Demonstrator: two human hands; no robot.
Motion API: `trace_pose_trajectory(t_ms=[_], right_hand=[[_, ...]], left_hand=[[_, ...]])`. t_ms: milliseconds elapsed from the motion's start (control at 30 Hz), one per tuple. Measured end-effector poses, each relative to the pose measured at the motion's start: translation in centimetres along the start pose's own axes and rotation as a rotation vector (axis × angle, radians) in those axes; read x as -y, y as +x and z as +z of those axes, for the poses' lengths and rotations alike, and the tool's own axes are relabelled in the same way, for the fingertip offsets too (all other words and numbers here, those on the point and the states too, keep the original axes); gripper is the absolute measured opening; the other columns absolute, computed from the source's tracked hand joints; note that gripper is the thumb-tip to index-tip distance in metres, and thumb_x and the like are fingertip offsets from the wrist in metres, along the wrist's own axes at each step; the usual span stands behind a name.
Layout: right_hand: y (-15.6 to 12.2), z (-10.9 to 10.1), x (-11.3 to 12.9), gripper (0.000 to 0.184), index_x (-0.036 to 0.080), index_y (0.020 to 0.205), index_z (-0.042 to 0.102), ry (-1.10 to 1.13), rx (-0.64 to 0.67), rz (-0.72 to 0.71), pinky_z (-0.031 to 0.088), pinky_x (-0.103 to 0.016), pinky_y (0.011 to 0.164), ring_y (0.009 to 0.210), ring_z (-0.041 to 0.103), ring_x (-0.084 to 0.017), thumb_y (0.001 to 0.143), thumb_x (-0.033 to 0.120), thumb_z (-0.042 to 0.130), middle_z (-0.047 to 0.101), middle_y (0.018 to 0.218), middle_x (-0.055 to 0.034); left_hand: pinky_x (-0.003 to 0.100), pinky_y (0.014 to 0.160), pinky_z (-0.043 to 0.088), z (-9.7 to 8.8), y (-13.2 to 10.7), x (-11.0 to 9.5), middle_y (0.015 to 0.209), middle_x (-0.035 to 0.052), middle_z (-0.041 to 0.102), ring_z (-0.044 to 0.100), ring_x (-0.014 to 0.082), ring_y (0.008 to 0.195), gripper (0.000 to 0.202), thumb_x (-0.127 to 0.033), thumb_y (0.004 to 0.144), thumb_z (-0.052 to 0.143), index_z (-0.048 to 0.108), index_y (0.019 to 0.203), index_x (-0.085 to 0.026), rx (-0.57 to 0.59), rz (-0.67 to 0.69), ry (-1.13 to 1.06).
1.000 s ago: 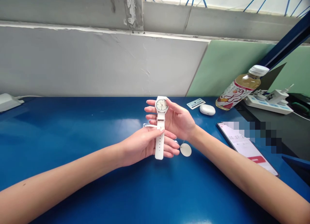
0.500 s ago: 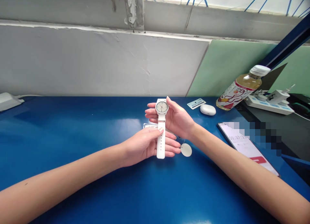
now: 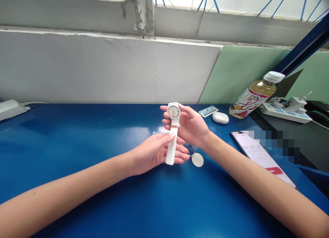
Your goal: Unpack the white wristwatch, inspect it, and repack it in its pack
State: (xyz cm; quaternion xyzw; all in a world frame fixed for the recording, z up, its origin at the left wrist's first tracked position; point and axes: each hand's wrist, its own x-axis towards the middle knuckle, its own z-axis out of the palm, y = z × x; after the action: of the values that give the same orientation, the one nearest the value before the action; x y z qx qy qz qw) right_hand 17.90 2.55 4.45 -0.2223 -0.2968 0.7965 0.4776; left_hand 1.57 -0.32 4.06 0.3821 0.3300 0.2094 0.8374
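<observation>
A white wristwatch (image 3: 172, 128) with a round pale dial stands nearly upright above the blue table (image 3: 77, 142), tilted slightly right at the top. My right hand (image 3: 191, 126) cups the watch case from behind, fingers curled round it. My left hand (image 3: 156, 152) pinches the lower strap between thumb and fingers. A round white tag (image 3: 197, 159) lies on the table just right of my left hand, close under my right wrist.
At the right lie a phone (image 3: 259, 155) with a lit screen, a white earbud case (image 3: 220, 117), a small barcode label (image 3: 208, 110), a drink bottle (image 3: 254, 94) and a power strip (image 3: 285, 111). A white box (image 3: 10, 109) sits at far left.
The watch has tipped slightly, its case shifting right with my right hand. My left hand keeps its pinch on the strap.
</observation>
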Motion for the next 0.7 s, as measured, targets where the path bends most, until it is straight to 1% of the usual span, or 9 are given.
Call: trace_pose_trajectory(t_ms=[100, 200, 333, 400, 467, 500, 567, 633, 700], right_hand=[[-0.2, 0.0, 0.2, 0.035, 0.012, 0.107, 0.070, -0.028, -0.033, -0.036, 0.052, -0.029, 0.075, 0.079, 0.066, -0.016, 0.095, 0.038, 0.050, 0.067, 0.081, -0.0025], [-0.2, 0.4, 0.2, 0.030, 0.015, 0.101, 0.070, -0.055, -0.068, -0.042, 0.052, -0.027, 0.074, 0.079, 0.065, -0.014, 0.092, 0.041, 0.058, 0.064, 0.079, 0.0001], [-0.2, 0.9, -0.3, 0.022, 0.019, 0.088, 0.069, -0.126, -0.127, -0.088, 0.051, -0.024, 0.070, 0.073, 0.064, -0.011, 0.080, 0.039, 0.075, 0.061, 0.072, 0.0041], [-0.2, 0.8, -0.5, 0.023, 0.020, 0.076, 0.067, -0.227, -0.169, -0.128, 0.049, -0.023, 0.065, 0.068, 0.061, -0.010, 0.076, 0.039, 0.079, 0.060, 0.067, 0.0046], [-0.1, 0.7, -0.7, 0.026, 0.019, 0.070, 0.065, -0.327, -0.205, -0.158, 0.045, -0.022, 0.059, 0.064, 0.059, -0.010, 0.075, 0.040, 0.080, 0.061, 0.063, 0.0043], [-0.1, 0.7, -0.7, 0.024, 0.019, 0.073, 0.067, -0.350, -0.216, -0.166, 0.045, -0.022, 0.058, 0.064, 0.059, -0.010, 0.075, 0.039, 0.080, 0.062, 0.063, 0.0039], [-0.2, 0.7, -0.7, 0.022, 0.020, 0.088, 0.071, -0.324, -0.217, -0.167, 0.048, -0.023, 0.064, 0.068, 0.062, -0.011, 0.076, 0.037, 0.080, 0.068, 0.069, 0.0028], [-0.3, 0.8, -0.6, 0.028, 0.022, 0.103, 0.071, -0.239, -0.201, -0.143, 0.053, -0.027, 0.073, 0.078, 0.068, -0.014, 0.079, 0.035, 0.076, 0.075, 0.084, 0.0004], [-0.6, 1.0, -0.5, 0.028, 0.022, 0.108, 0.070, -0.167, -0.155, -0.095, 0.056, -0.032, 0.080, 0.090, 0.070, -0.018, 0.083, 0.034, 0.071, 0.077, 0.100, -0.0024]], left_hand=[[0.033, 0.082, 0.058, -0.2, 0.0, 0.1, 0.092, 0.0151, 0.075, 0.075, 0.0222, 0.082, 0.026, -0.033, 0.094, 0.065, 0.067, 0.100, -0.008, 0.026, 0.055, 0.008], [0.033, 0.082, 0.057, -0.3, -0.2, 0.2, 0.092, 0.0134, 0.075, 0.074, 0.0220, 0.083, 0.026, -0.031, 0.089, 0.072, 0.066, 0.104, -0.010, 0.069, 0.052, 0.017], [0.035, 0.083, 0.056, -0.3, -0.3, 0.3, 0.093, 0.0138, 0.075, 0.074, 0.0236, 0.086, 0.030, -0.032, 0.086, 0.075, 0.065, 0.106, -0.011, 0.119, 0.019, -0.012], [0.035, 0.084, 0.056, -0.2, -0.4, 0.4, 0.094, 0.0145, 0.075, 0.074, 0.0241, 0.087, 0.029, -0.032, 0.088, 0.073, 0.067, 0.105, -0.010, 0.148, 0.016, -0.022], [0.035, 0.084, 0.057, -0.1, -0.5, 0.4, 0.094, 0.0155, 0.075, 0.075, 0.0244, 0.088, 0.027, -0.032, 0.092, 0.069, 0.068, 0.104, -0.008, 0.176, 0.011, -0.041], [0.035, 0.083, 0.057, 0.0, -0.5, 0.4, 0.095, 0.0161, 0.075, 0.075, 0.0246, 0.088, 0.027, -0.032, 0.094, 0.066, 0.069, 0.104, -0.007, 0.189, 0.008, -0.053], [0.034, 0.083, 0.058, 0.2, -0.6, 0.3, 0.096, 0.0170, 0.075, 0.075, 0.0244, 0.088, 0.027, -0.031, 0.097, 0.060, 0.070, 0.103, -0.006, 0.203, 0.013, -0.076], [0.032, 0.082, 0.059, 0.3, -0.5, 0.2, 0.095, 0.0169, 0.076, 0.075, 0.0234, 0.087, 0.028, -0.030, 0.100, 0.055, 0.071, 0.103, -0.006, 0.203, 0.036, -0.091], [0.032, 0.082, 0.059, 0.3, -0.5, 0.1, 0.095, 0.0165, 0.076, 0.076, 0.0223, 0.086, 0.030, -0.029, 0.102, 0.051, 0.071, 0.104, -0.007, 0.199, 0.059, -0.096]])
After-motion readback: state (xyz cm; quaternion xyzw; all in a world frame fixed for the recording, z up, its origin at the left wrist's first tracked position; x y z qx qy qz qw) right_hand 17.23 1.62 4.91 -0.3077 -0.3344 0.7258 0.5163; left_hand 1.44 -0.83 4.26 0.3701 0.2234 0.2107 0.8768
